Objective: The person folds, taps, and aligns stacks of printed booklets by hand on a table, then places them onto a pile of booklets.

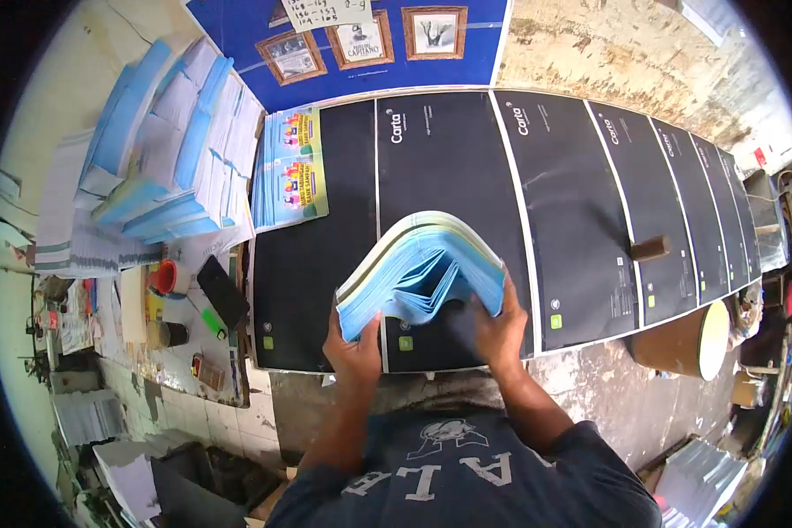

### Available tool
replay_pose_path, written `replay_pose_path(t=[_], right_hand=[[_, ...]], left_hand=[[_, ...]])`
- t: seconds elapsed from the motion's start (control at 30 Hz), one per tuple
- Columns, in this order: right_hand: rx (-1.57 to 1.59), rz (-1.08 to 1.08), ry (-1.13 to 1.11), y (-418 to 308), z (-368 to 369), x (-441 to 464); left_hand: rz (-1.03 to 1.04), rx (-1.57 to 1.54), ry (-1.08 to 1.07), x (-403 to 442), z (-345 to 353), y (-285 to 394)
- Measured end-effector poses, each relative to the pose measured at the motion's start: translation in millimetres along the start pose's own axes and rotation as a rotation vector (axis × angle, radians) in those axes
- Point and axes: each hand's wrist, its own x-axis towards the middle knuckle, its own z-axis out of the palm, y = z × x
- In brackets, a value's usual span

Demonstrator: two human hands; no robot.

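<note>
A thick stack of blue paper sheets (pixel 374 286) is bent into an arch above the black-covered table. Pale yellowish sheets form its outer side, and inner sheets fan apart in the middle. My left hand (pixel 354 346) is closed on the stack's left end, thumb on the inside. At the right end, my right hand (pixel 503 327) grips it in the same way. Beyond the left hand, printed yellow and blue booklet covers (pixel 301 169) lie on blue sheets at the table's far left.
Tall piles of white and blue paper (pixel 172 145) rise at the left. Near them are a dark phone (pixel 223 292), a red roll (pixel 169 277) and a green item (pixel 213 323). A wooden block (pixel 651 248) stands on the table's right half. A brown drum (pixel 682 341) is beside the front edge.
</note>
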Motion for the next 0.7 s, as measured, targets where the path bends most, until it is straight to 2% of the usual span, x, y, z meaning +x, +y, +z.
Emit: replay_pose_path(t=[0.07, 0.1, 0.13, 0.2, 0.23, 0.27, 0.3, 0.33, 0.37, 0.4, 0.5, 0.57, 0.63, 0.7], right_hand=[[0.292, 0.057, -0.104, 30, -15, 16], [0.324, 0.136, -0.269, 14, -39, 22], [0.338, 0.023, -0.316, 29, -45, 19], [0.447, -0.185, -0.31, 46, -48, 13], [0.411, -0.126, -0.355, 48, -53, 12], [0.376, -0.082, -0.405, 48, -56, 18], [0.375, -0.029, -0.507, 53, -56, 23], [0.376, -0.033, -0.504, 56, -57, 28], [0.444, -0.048, -0.549, 59, -58, 31], [0.513, -0.056, -0.597, 61, -57, 31], [0.446, -0.115, -0.62, 59, -53, 38], [0.462, -0.15, -0.616, 59, -51, 45], [0.45, 0.003, -0.641, 64, -50, 43], [0.4, -0.012, -0.599, 68, -44, 44]], left_hand=[[-0.139, 0.099, -0.147, 16, -30, -22], [-0.193, -0.025, -0.218, 17, -44, -37], [-0.189, -0.021, -0.213, 16, -50, -42], [-0.26, -0.523, -0.194, 12, -59, -50], [0.02, -0.253, -0.31, 11, -66, -52], [0.008, -0.253, -0.3, 8, -73, -56], [0.021, -0.169, -0.391, 11, -77, -60], [0.038, -0.082, -0.488, 16, -78, -64], [-0.068, -0.299, -0.512, 16, -80, -67], [-0.072, -0.296, -0.512, 17, -80, -67], [-0.013, -0.313, -0.534, 24, -74, -64], [-0.112, -0.253, -0.64, 32, -75, -53], [-0.12, -0.231, -0.576, 27, -72, -53], [-0.129, -0.216, -0.514, 28, -67, -52]])
